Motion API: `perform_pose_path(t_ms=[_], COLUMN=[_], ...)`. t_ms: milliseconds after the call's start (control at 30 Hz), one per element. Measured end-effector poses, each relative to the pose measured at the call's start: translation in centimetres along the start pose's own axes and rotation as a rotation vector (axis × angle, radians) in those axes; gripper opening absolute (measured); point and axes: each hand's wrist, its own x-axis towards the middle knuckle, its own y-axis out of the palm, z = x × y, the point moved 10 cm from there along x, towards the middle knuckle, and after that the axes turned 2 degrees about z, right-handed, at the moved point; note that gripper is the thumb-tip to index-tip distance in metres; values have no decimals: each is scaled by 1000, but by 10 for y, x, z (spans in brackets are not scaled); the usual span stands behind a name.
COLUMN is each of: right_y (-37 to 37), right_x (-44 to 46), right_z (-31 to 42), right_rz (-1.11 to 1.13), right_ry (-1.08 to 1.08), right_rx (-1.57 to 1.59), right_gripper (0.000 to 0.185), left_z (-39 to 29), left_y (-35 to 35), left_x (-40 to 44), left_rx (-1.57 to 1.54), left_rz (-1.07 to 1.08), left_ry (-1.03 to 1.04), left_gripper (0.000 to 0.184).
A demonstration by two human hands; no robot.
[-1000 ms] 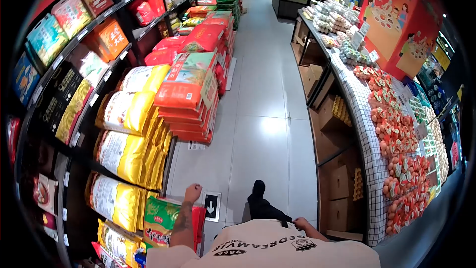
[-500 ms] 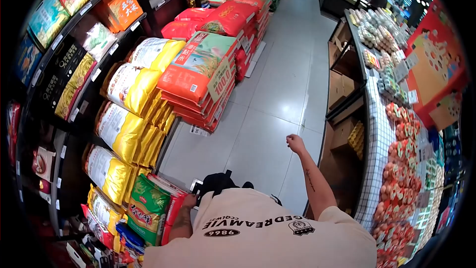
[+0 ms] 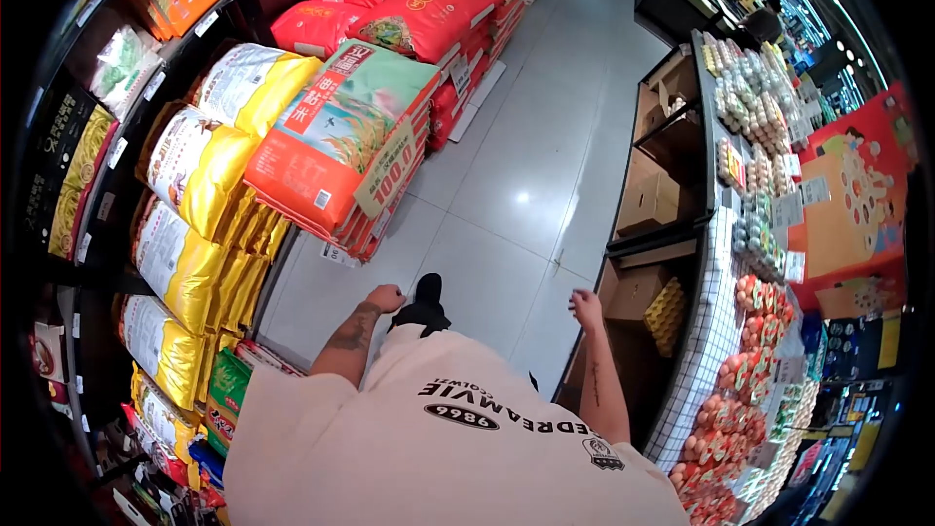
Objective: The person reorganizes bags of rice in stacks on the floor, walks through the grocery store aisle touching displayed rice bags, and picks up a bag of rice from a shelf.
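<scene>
- The bare left hand (image 3: 387, 298) hangs over the grey tiled floor (image 3: 487, 224), near the stack of red-and-green rectangular plastic bags (image 3: 341, 141); its fingers curl inward, how tightly I cannot tell.
- That stack lies on the left side of the aisle, ahead of the left hand. Its top bag is glossy and plump, lying flat, with a red border, a pale green panel, printed golden grain ears, white characters and a small white code patch near one corner. A pale price sign (image 3: 385, 170) reading "100.0" stands against its aisle side.
- Beside the stack, shiny yellow-and-white plastic bags (image 3: 200, 170) are piled in several columns, their surfaces creased.
- The bare right hand (image 3: 585, 309) is in the air by the display stand on the right, fingers loosely bent and released.
- Nearest to it, on a low shelf, sit a plain brown cardboard box (image 3: 631, 290) and yellow moulded egg trays (image 3: 666, 318), the trays just beside the box.
- Above, red-netted packs of brown eggs (image 3: 726, 429) line the white checked cloth (image 3: 696, 351).
</scene>
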Motion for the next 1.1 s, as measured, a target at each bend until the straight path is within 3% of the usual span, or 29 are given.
perform_pose_path(t_ms=[67,100,133,167,233,267,333,433,600,633,667,700,767,900,1000,1100], right_y=[-21,-26,-36,-26,3,13,33,53,50,32,-9,-34,-92,-174,-192,-178], right_x=[-3,-26,-30,-69,-76,-85,-65,4,185,231,257,301,387,531,593,636], right_z=[-118,-141,-191,-181,-160,-157,-147,-135,-81,-65,-43,-45,5,119,189,240], right_rz=[27,8,-23,63,411,468,525,570,547,531,422,335,197,59,86,110], right_ry=[294,389,331,541,69,-211,-260,-139,-117,-21,421,500,348,76,-14,-94], right_rx=[112,114,-179,74,-497,-727,-735,-687,-729,-693,-386,-134,-87,-301,-254,-191], right_gripper=[18,15,17,19,15,18,19,20,23,23,25,27,28,29,31,32], left_z=[-15,-25,-31,-46,-53,-60,-75,-61,-43,-45,-46,-61,-96,-158,-196,-203], left_y=[-27,-47,-68,-97,-135,-160,-200,-211,-201,-196,-194,-196,-189,-222,-256,-297], left_x=[37,58,78,85,112,125,135,165,200,209,218,221,229,281,322,374], left_rx=[53,54,38,6,-24,-31,-66,-58,-174,-112,-50,-93,-195,-131,-314,-241], left_rz=[63,33,-26,-49,-167,-213,-194,-189,-100,-134,-167,-119,-22,-265,-365,-440], left_ry=[-27,-19,7,-24,32,44,-16,-62,-313,-303,-296,-325,-382,-306,-200,-147], left_gripper=[38,38,38,38,38,38,37,37,39,39,40,41,43,42,38,37])
